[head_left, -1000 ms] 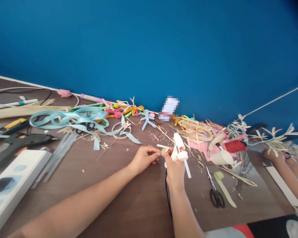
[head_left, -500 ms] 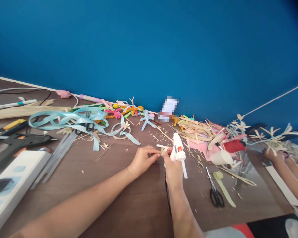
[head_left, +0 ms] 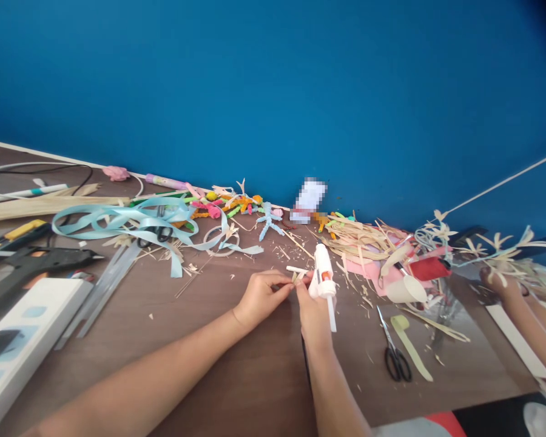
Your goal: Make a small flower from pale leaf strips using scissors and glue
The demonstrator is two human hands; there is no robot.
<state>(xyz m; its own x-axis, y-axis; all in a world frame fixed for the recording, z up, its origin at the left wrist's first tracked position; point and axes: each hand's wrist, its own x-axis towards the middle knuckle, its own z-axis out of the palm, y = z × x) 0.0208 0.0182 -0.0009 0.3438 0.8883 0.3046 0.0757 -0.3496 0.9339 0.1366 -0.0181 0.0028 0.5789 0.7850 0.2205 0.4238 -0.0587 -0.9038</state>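
Observation:
Above the middle of the table, my left hand (head_left: 261, 300) pinches one end of a small pale strip (head_left: 296, 276) between thumb and fingertips. My right hand (head_left: 315, 309) meets it there, its thumb at the same strip. Along the right hand's far side stands a white hot glue gun (head_left: 324, 267), its handle hidden by my fingers, which close around it. A clear glue stick (head_left: 332, 315) pokes out of its back end. How the fingertips share the strip is too small to make out.
Black-handled scissors (head_left: 397, 358) and a pale green ribbon (head_left: 412, 349) lie to the right. Light blue ribbon (head_left: 118, 218), a black glue gun (head_left: 31, 264) and a white power strip (head_left: 36, 321) are left. Straw-like strips (head_left: 359, 240) lie behind. Another person's hand (head_left: 503, 285) works at far right.
The glue gun has tilted slightly, its glue stick swinging left with my right hand. My left hand stays at the strip almost unmoved.

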